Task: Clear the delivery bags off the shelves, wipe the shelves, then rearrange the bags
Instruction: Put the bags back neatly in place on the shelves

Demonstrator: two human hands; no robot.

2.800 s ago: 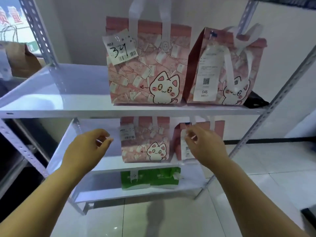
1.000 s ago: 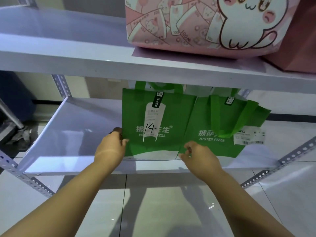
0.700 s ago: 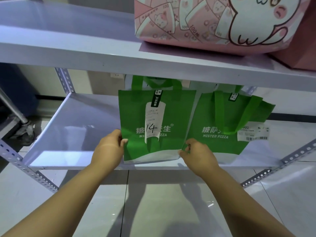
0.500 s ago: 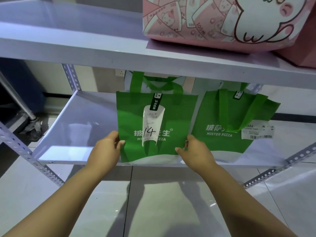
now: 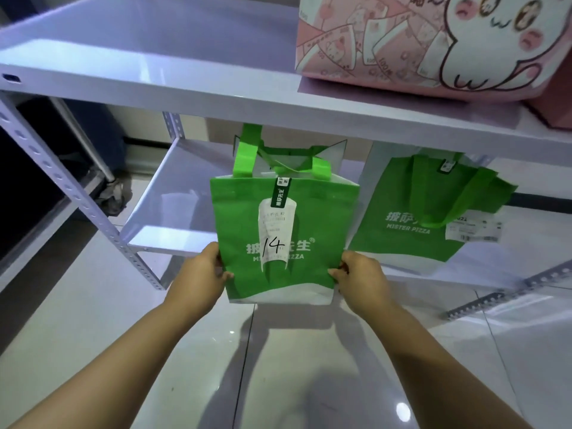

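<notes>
Left hand (image 5: 201,274) and right hand (image 5: 360,278) pinch lower sides of green bag (image 5: 278,230); keep it upright, handles clear of shelf above (image 5: 216,100).

A white metal shelving unit stands on a glossy, pale tiled floor (image 5: 77,305), its boards carried by perforated angle-iron uprights (image 5: 71,193). The upper shelf (image 5: 185,72) is bare across its left and middle. At its right end sits a pink cat-print bag (image 5: 402,41), and just beside it, at the frame's edge, the corner of a darker pink bag (image 5: 557,103). The lower shelf (image 5: 185,193) carries a green "MISTER PIZZA" bag (image 5: 411,212) on its right part, standing with its handles flopped forward and a white printed receipt (image 5: 473,230) at its right side.
</notes>
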